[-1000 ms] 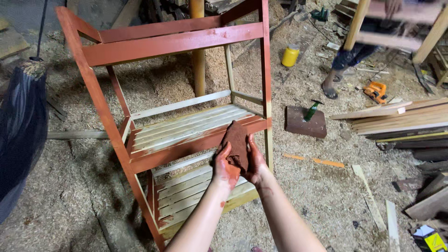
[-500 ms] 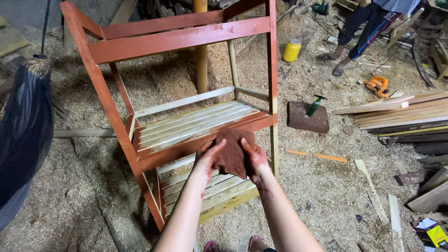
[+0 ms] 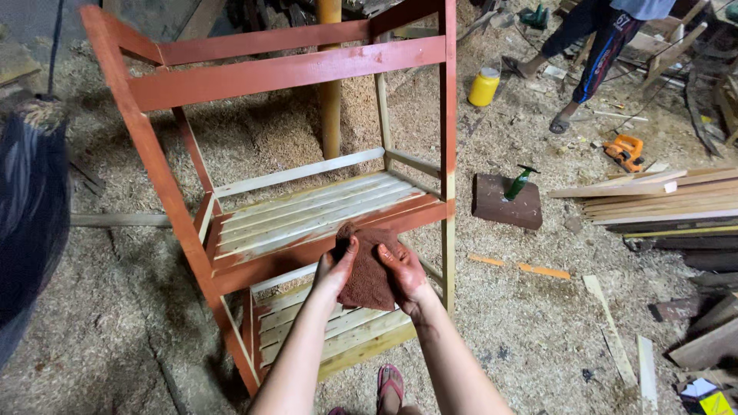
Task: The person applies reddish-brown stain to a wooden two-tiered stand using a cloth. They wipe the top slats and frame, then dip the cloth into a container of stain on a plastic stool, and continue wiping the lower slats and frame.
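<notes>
A red-brown stained cloth (image 3: 369,269) is held between both hands in front of a wooden shelf rack (image 3: 284,73). My left hand (image 3: 337,269) grips the cloth's left edge, and my right hand (image 3: 403,275) grips its right side. Both hands are smeared with red stain. The cloth hangs just at the front rail of the rack's middle slatted shelf (image 3: 315,211). The rack's frame is painted red-orange, while the slats and some rear posts are bare pale wood. A lower slatted shelf (image 3: 338,330) lies beneath my arms.
Sawdust covers the floor. A brown wooden block with a green bottle (image 3: 507,198) lies right of the rack. Stacked planks (image 3: 653,200), an orange power tool (image 3: 624,150) and a yellow container (image 3: 483,86) sit further right. Another person's legs (image 3: 584,54) stand at the back. A dark bag (image 3: 31,223) is at left.
My hands and the cloth have stayed at the middle shelf's front rail, bunching the cloth more between them. The person at the back has stepped left.
</notes>
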{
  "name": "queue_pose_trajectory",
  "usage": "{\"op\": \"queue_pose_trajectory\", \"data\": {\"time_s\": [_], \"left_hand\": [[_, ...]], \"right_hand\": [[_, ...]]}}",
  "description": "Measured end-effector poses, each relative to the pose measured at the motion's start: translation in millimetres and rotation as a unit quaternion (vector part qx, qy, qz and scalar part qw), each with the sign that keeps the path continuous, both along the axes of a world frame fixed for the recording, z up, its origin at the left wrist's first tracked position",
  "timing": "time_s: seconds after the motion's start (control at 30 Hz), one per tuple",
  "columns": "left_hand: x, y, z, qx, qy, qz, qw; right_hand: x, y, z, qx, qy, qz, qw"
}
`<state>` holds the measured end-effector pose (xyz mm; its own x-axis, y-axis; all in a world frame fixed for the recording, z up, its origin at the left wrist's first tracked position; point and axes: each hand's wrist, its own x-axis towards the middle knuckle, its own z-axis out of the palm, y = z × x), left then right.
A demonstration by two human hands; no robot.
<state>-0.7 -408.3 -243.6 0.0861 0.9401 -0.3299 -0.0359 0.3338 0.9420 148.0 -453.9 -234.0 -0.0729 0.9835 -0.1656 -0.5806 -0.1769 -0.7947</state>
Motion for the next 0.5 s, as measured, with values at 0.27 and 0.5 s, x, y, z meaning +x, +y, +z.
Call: {"op": "queue_pose_trajectory", "data": {"time_s": [0.27, 0.5], "left_hand": [[53, 43, -20, 0.027, 0.004, 0.04, 0.999], [148, 58, -36, 0.053, 0.332, -0.044, 0.941]], "right_hand": [[59, 52, -21, -0.081, -0.152, -0.095, 0.98], [110, 81, -42, -0.142, -0.051, -0.046, 0.988]]}}
